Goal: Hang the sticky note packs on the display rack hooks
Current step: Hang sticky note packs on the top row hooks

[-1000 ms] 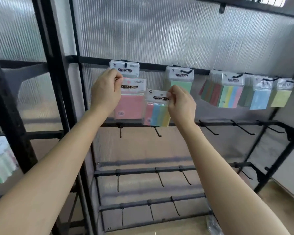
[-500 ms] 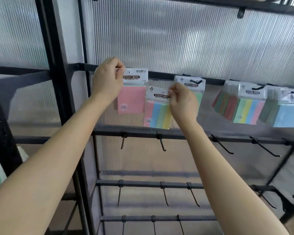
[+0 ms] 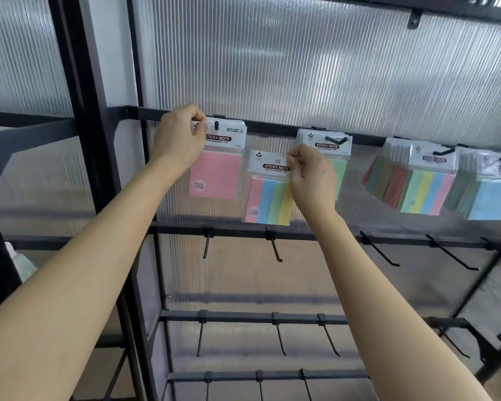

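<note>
Two hands are each pinching one pack's header; the left hand [image 3: 177, 140] is holding the pink pack [image 3: 216, 175] on the leftmost hook [image 3: 216, 125] of the top rail [image 3: 272, 130]; the right hand [image 3: 313, 175] is holding the striped pack [image 3: 269, 204] just beside it, below the rail; both are hanging upright, long axis vertical, labels facing outward.

Top rail [image 3: 272, 131] crowded with hung sticky note packs [image 3: 425, 195], bare hooks [image 3: 274, 247] jutting from 2nd rail [image 3: 330, 236], open gaps between rails

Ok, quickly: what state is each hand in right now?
Left hand: closed, pinching the top of the pink pack.
Right hand: closed, pinching the top of the striped pack.
</note>
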A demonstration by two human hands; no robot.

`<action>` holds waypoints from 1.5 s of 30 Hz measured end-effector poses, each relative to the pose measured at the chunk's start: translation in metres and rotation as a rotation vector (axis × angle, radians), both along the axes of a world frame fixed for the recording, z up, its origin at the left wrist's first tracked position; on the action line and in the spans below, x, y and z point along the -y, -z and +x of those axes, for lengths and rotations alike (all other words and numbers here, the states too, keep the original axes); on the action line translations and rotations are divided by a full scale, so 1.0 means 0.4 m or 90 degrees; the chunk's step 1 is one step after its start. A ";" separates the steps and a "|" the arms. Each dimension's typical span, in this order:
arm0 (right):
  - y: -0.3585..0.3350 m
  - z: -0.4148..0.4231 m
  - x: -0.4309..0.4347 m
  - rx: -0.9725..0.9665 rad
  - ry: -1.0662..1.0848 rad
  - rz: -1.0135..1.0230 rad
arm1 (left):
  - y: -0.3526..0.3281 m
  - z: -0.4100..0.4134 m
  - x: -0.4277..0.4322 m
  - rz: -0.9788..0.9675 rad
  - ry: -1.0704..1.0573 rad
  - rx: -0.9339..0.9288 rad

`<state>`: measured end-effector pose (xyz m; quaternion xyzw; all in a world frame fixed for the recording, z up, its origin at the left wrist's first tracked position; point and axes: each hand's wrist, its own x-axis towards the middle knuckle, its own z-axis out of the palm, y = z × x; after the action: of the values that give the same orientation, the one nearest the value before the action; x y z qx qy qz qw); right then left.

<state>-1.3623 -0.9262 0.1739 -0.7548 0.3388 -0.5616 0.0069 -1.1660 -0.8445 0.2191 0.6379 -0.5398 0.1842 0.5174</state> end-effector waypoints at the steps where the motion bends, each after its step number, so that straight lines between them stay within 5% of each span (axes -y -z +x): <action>1: 0.000 0.000 0.001 -0.002 0.002 0.003 | 0.000 0.000 0.002 0.002 -0.005 -0.005; 11: 0.000 -0.011 -0.008 -0.028 0.040 0.035 | 0.009 0.008 0.052 0.000 -0.085 0.001; 17: -0.005 -0.033 -0.039 -0.042 0.073 0.034 | 0.070 -0.022 0.029 -0.050 -0.110 0.105; 29: 0.038 -0.079 -0.167 -0.133 0.175 0.055 | 0.203 -0.076 -0.064 0.131 0.005 0.175; 45: 0.061 -0.296 -0.204 -0.114 0.239 0.087 | 0.224 -0.341 -0.037 0.117 0.115 0.187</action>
<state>-1.4806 -0.8445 0.1495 -0.7230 0.5101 -0.4596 -0.0763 -1.3024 -0.8298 0.1296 0.5975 -0.6791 0.1783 0.3873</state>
